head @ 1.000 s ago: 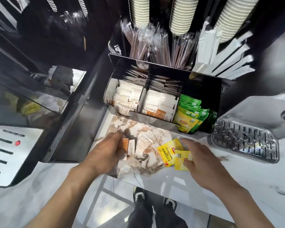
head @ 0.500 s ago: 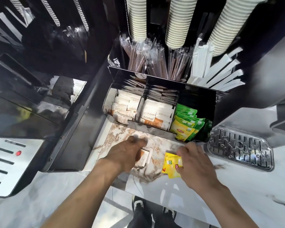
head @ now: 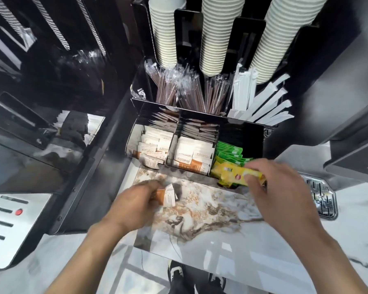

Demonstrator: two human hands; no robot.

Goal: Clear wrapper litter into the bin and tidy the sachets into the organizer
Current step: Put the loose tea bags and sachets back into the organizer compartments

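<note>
Yellow tea sachets [head: 235,174] are pinched in the fingers [head: 253,177] of the right hand [head: 278,187], held at the front lip of the organizer's [head: 240,128] right compartment, touching the green tea sachets [head: 229,152] stacked there. The left hand [head: 134,205] hovers just above the marble table [head: 210,211], its fingers closed around a few white-and-orange sugar sachets [head: 167,195]. More white sugar sachets [head: 155,145] fill the organizer's left and middle compartments. Behind stand wrapped stirrers [head: 179,90], paper-wrapped sticks [head: 263,107] and three stacks of paper cups [head: 212,32]. A metal drip tray [head: 325,200] lies to the right, motion-blurred.
</note>
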